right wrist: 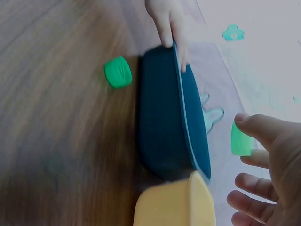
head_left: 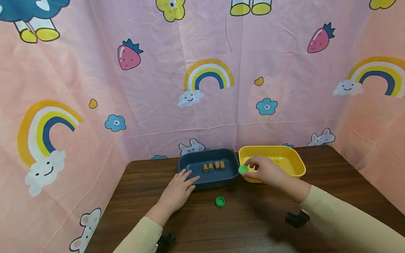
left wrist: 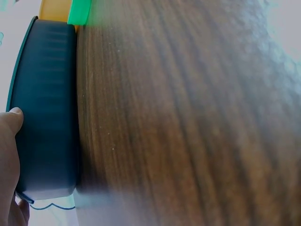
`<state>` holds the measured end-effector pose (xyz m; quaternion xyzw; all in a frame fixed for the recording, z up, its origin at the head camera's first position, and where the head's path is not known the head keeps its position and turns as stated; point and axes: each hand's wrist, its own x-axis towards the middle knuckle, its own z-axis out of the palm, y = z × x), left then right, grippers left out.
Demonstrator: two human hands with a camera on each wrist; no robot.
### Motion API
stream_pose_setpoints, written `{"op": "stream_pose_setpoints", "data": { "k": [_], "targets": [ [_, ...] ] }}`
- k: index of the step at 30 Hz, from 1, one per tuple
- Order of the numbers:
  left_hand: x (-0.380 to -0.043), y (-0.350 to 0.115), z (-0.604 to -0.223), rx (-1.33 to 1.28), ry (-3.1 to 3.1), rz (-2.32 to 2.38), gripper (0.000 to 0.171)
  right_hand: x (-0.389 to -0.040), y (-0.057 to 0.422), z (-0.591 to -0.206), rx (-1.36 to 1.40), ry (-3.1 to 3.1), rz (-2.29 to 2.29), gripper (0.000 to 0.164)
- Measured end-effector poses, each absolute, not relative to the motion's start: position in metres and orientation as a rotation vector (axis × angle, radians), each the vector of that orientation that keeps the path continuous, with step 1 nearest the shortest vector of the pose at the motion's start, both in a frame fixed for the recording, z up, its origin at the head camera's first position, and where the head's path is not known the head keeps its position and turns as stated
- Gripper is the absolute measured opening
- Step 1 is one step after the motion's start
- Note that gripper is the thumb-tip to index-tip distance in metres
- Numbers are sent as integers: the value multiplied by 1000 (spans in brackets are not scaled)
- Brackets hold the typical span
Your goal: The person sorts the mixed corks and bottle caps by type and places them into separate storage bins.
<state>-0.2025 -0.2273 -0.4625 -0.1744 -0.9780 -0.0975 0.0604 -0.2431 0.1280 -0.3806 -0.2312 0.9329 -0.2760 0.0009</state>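
Note:
My left hand (head_left: pixel 175 192) rests at the left front corner of a dark blue tray (head_left: pixel 212 183), fingers spread over the rim. In the right wrist view its thumb lies outside the wall and a finger inside. Several brown cork-like cylinders (head_left: pixel 210 167) stand in a row in the tray. My right hand (head_left: pixel 267 171) pinches a green bottle cap (head_left: pixel 243 169) between thumb and index finger, its other fingers loose. That cap hangs by the left rim of a yellow basin (head_left: pixel 299 172). Another green bottle cap (head_left: pixel 220 201) lies on the table before the tray.
Small yellow-green things (head_left: pixel 276 160) lie in the yellow basin, too small to tell. Tray and basin stand side by side at the back of the brown wooden table (head_left: pixel 246 228). A pink printed cloth (head_left: pixel 152 105) hangs behind and at both sides.

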Motion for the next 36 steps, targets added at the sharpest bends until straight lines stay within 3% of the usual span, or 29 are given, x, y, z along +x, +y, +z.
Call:
{"op": "stream_pose_setpoints", "data": {
  "k": [15, 36],
  "targets": [
    [-205, -229, -464, -547, -2938, -258, 45, -302, 152, -410, -373, 2890, -811, 51],
    [-203, -227, -463, -536, -2941, -262, 45, -323, 161, -433, -362, 2852, -533, 33]
  ]
}}
